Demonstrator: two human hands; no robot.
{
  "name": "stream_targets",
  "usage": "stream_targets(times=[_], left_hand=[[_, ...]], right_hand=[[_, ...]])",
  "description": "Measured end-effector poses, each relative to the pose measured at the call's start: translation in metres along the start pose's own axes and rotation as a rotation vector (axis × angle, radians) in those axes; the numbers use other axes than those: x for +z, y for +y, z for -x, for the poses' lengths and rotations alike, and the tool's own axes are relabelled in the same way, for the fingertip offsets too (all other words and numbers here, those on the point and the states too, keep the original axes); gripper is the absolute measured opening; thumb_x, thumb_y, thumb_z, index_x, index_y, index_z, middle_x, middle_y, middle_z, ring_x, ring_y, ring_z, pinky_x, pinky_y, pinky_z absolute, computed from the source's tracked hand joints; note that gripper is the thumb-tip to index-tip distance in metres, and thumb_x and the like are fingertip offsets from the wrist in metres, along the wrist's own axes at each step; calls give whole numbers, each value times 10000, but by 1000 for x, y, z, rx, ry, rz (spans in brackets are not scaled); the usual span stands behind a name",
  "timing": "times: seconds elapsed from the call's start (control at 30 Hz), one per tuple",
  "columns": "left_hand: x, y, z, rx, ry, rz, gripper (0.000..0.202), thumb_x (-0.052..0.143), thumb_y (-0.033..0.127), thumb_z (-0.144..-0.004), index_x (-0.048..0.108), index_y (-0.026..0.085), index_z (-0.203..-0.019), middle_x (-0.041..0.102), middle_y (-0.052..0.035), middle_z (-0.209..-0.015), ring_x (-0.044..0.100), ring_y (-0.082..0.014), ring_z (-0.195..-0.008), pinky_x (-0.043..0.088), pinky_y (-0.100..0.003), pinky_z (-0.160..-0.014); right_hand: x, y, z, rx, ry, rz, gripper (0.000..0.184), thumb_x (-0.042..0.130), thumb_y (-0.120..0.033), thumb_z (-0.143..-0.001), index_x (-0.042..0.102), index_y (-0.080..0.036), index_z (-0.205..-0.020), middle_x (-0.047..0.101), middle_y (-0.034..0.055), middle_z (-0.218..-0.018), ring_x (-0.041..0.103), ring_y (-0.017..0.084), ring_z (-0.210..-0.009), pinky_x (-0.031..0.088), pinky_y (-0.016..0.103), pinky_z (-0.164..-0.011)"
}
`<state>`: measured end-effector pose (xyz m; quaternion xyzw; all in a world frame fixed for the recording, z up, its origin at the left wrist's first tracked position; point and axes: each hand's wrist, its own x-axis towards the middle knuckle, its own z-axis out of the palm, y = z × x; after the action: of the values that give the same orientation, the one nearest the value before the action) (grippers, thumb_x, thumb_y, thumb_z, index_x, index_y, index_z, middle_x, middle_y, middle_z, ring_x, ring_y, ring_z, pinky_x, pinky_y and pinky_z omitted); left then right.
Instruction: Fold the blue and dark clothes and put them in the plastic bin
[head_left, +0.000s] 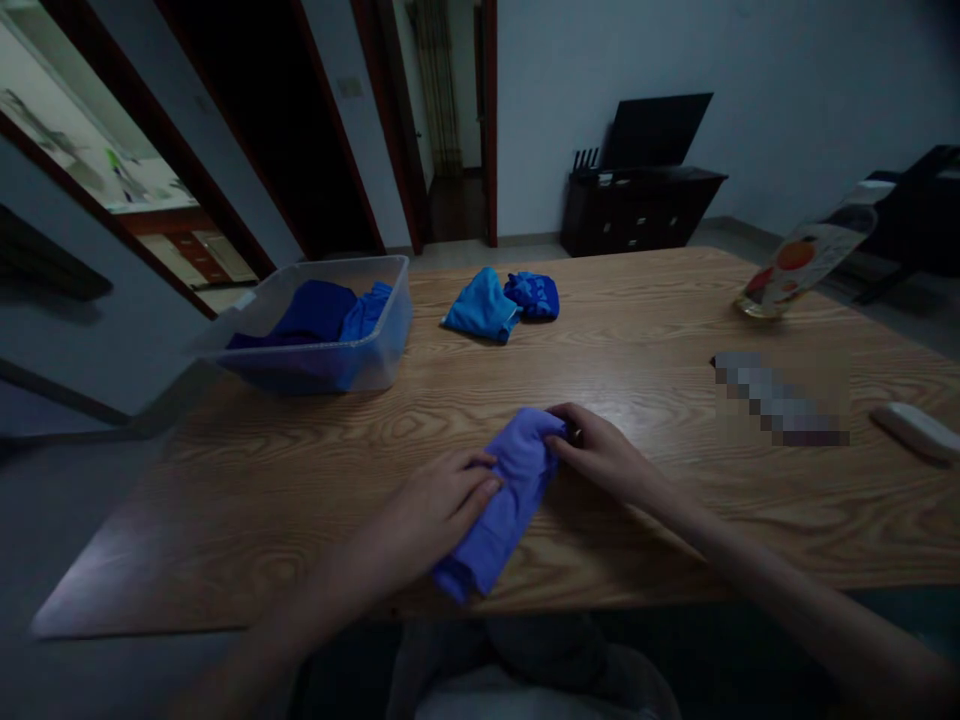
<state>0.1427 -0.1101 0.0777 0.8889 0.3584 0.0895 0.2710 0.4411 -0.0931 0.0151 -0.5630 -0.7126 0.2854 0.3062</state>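
Note:
A folded purple cloth (514, 485) lies slantwise near the table's front edge, its lower end reaching toward me. My left hand (439, 505) rests on its left side, with thumb and fingers bent onto the fabric. At the upper right end, my right hand (596, 455) pinches the cloth's edge between thumb and fingers. Farther back on the table sit a light-blue cloth bundle (484, 305) and, touching it, a darker blue patterned folded bundle (534, 296).
A clear plastic bin (386, 350) holding blue and dark-blue fabrics (319, 312) stands at the table's left. On the right are a bottle (806, 260) with an orange label, a blurred-out flat object (776, 400) and a white rounded object (916, 432). The wooden table (637, 330) spans the view.

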Motion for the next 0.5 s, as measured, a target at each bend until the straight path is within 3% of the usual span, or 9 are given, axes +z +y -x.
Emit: stream_targets(times=[0.13, 0.27, 0.4, 0.5], left_hand=[[-8, 0, -17, 48, 49, 28, 258, 526, 280, -1110, 755, 246, -1225, 717, -79, -1325, 666, -251, -1255, 505, -409, -1149], [4, 3, -11, 64, -35, -21, 338, 544, 276, -1101, 703, 266, -1399, 662, -97, -1463, 629, -285, -1345, 488, -463, -1185], [10, 2, -5, 93, -71, -47, 384, 550, 290, -1105, 680, 289, -1467, 535, -84, -1641, 492, -304, -1522, 396, -508, -1282], [12, -4, -5, 119, -89, 41, 399, 534, 313, -1119, 657, 314, -1498, 532, -52, -1659, 477, -281, -1542, 352, -504, -1316]], right_hand=[[-5, 4, -21, 9, -11, -20, 287, 536, -378, -1061, 707, -210, -1220, 797, 110, -1197, 757, 283, -1072, 600, 458, -960], [-1, 1, -32, 12, -37, -44, 381, 512, -520, -1094, 731, -227, -1201, 811, 95, -1162, 765, 285, -1064, 598, 469, -991], [6, -1, -36, -14, -56, -87, 436, 353, -456, -1141, 717, -232, -1227, 796, 76, -1232, 744, 264, -1155, 565, 483, -1075], [9, -4, -33, -27, -38, -81, 430, 612, -513, -1037, 652, -208, -1337, 765, 104, -1275, 733, 286, -1158, 574, 475, -1040]])
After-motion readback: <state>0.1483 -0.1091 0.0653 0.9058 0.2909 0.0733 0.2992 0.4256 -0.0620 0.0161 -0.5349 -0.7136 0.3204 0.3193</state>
